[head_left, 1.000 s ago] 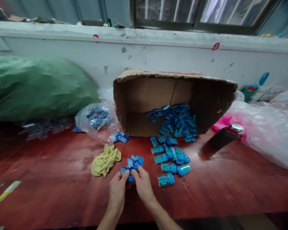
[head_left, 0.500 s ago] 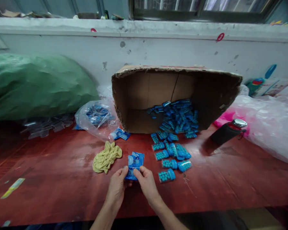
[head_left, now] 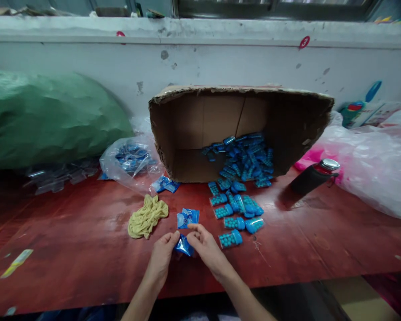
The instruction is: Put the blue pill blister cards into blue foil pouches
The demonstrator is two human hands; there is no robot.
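Note:
My left hand [head_left: 165,250] pinches the left edge of a small shiny blue packet [head_left: 184,246] between thumb and fingers, low over the table. My right hand [head_left: 205,246] grips the same packet at its right side with the thumb, its index finger bent above. Just beyond them lies another blue packet [head_left: 188,217] with pale print. To the right are several clear little bottles with blue caps, filled with blue balls; the nearest bottle [head_left: 230,239] lies on its side. A crumpled yellow-green cloth [head_left: 148,217] rests to the left.
A cardboard box [head_left: 183,167] on its side holds many more blue bottles. Left of it are a clear bag [head_left: 120,167] of blue packets and a large green sack [head_left: 53,118]. A black flask [head_left: 309,180] and a pinkish plastic bag [head_left: 377,165] stand right on the red table [head_left: 87,267].
The held packet now tilts and sits apart from the one beyond it. My right index finger has lifted and stretched out. The whole view has shifted slightly.

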